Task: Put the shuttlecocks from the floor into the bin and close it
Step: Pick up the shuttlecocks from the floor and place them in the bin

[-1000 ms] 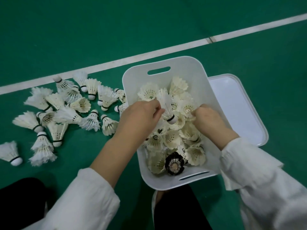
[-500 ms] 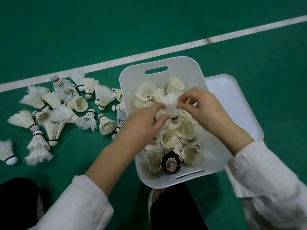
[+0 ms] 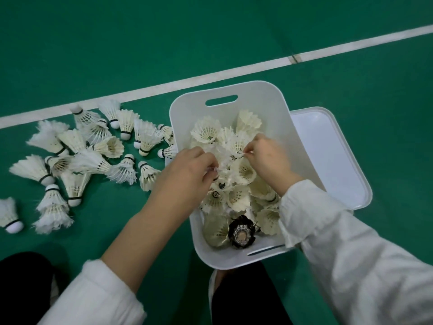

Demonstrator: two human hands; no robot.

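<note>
I'm seeing both hands working in the white bin (image 3: 269, 109): left hand (image 3: 187, 174) and right hand (image 3: 269, 158) pinching one white shuttlecock (image 3: 230, 148). Roughly half still lying on the floor, left of my left hand (image 3: 77, 158); lid (image 3: 332, 156) off, right of my right hand.

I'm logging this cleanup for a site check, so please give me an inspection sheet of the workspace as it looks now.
Surface: green court floor, white line across it.
Job's things: white bin open, partly filled with shuttlecocks, one black shuttlecock among them; loose shuttlecocks on the floor left of the bin; lid lying right of the bin.
Clutter: nothing seen.
Grippers: left hand and right hand both over the bin, fingers pinching white feathers.
Cables: nothing seen.
Surroundings: white sleeves, dark trousers.
</note>
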